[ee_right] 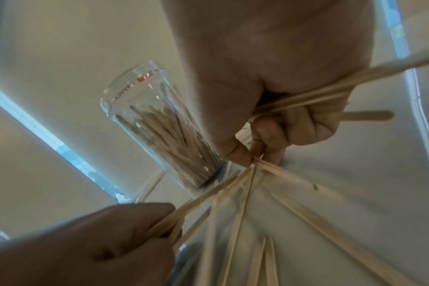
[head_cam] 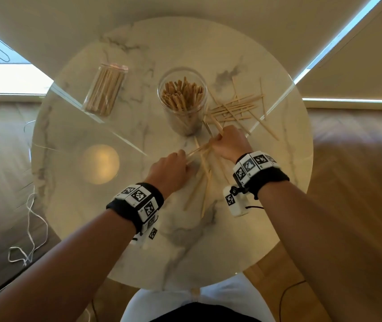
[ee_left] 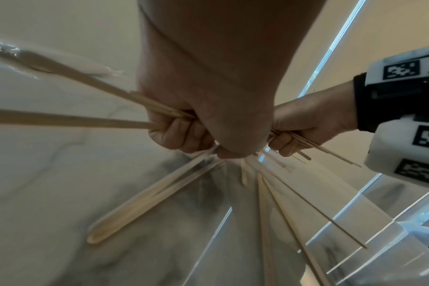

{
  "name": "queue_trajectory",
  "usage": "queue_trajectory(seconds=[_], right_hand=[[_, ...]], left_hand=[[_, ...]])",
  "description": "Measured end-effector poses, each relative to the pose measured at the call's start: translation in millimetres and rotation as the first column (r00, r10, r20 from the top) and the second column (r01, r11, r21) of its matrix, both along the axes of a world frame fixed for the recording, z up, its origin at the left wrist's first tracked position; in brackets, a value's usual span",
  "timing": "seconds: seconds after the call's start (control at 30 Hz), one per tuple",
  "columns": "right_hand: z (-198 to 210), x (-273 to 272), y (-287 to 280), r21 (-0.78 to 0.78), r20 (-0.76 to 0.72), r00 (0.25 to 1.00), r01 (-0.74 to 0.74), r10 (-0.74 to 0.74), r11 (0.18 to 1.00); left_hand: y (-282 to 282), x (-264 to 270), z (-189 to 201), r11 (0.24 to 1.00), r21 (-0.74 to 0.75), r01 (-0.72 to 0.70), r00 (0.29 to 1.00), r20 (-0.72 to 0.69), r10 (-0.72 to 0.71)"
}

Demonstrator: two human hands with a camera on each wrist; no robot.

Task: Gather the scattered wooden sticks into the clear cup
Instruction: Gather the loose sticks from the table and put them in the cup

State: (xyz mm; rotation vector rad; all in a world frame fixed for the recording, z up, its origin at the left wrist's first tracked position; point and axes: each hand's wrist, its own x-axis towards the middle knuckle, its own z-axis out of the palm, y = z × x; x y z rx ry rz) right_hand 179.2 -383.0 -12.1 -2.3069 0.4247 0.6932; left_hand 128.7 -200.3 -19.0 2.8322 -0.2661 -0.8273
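In the head view, the left hand (head_cam: 171,168) and the right hand (head_cam: 229,145) are both closed around small bundles of wooden sticks (head_cam: 199,149), just in front of the clear cup (head_cam: 183,101), which stands upright on the round marble table (head_cam: 92,217) and already holds many sticks. More loose sticks (head_cam: 236,108) lie to the right of the cup, and a second jar (head_cam: 105,89) lies on its side to the left. To do this step well, I think the hands should make the sticks parallel first, then lift them together and drop them upright in the cup. In the left wrist view, the fingers (ee_left: 181,135) curl around several sticks; how many I cannot count, because of blur. In the right wrist view, the thumb (ee_right: 235,152) and the fingers pinch sticks near the cup's base; the palm hides where they cross.
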Motion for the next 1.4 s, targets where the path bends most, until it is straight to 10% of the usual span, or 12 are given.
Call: queue_trajectory(seconds=[0.23, 0.83, 1.1, 1.4], right_hand=[[17.7, -12.8, -16.1, 0.079, 0.017, 0.994, 0.104, -0.105, 0.991], [7.5, -82.0, 4.5, -0.308, -0.125, 0.988, -0.127, 0.092, 0.943], [17.4, -87.1, -5.1, 0.005, -0.097, 0.993, 0.074, -0.073, 0.997], [7.9, -116.3, 28.7, -0.067, -0.121, 0.986, 0.103, -0.111, 0.992]], left_hand=[[26.4, -6.0, 4.0, 0.995, -0.096, -0.009, 0.996, -0.093, 0.000], [49.5, -17.4, 8.1, 0.919, -0.334, -0.211, 0.976, -0.133, 0.175], [38.8, -13.4, -5.3, 0.956, -0.274, -0.105, 0.992, 0.037, 0.120], [34.0, -12.2, -2.9, 0.990, -0.140, 0.001, 0.996, 0.089, 0.012]])
